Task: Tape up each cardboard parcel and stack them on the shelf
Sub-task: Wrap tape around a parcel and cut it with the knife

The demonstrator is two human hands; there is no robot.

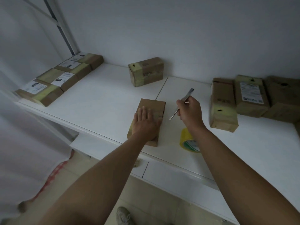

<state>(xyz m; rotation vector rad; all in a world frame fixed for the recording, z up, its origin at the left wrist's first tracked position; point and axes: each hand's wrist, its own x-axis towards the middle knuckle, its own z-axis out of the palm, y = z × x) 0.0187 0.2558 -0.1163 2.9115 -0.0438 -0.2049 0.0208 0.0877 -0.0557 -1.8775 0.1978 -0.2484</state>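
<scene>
Pressing flat on a small brown cardboard parcel point(150, 118), the left hand point(146, 123) lies palm down with its fingers straight and together, covering the near half of the box's matte top. The parcel is a plain rectangular block, lying lengthwise away from the person on the smooth white tabletop point(100, 95), close to its front edge.

The right hand point(190, 111) hovers just right of the parcel, its fingers curled round a slim, shiny metal blade tool point(181, 103); the thin shaft slants down to a point near the tabletop, and its broader end sticks up past the knuckles.

Under the right forearm sits a roll of glossy yellow tape point(186, 140), with a green and white printed core partly hidden by the arm.

Further back, one taped parcel point(146, 71) stands alone near the white wall, yellowish tape banding its end. At the left, a row of flat taped parcels point(60, 78) with white printed labels runs along the tabletop edge. At the right, a cluster of taller cardboard boxes point(240, 99) stands close together, some labelled and some with tape over the ends.
</scene>
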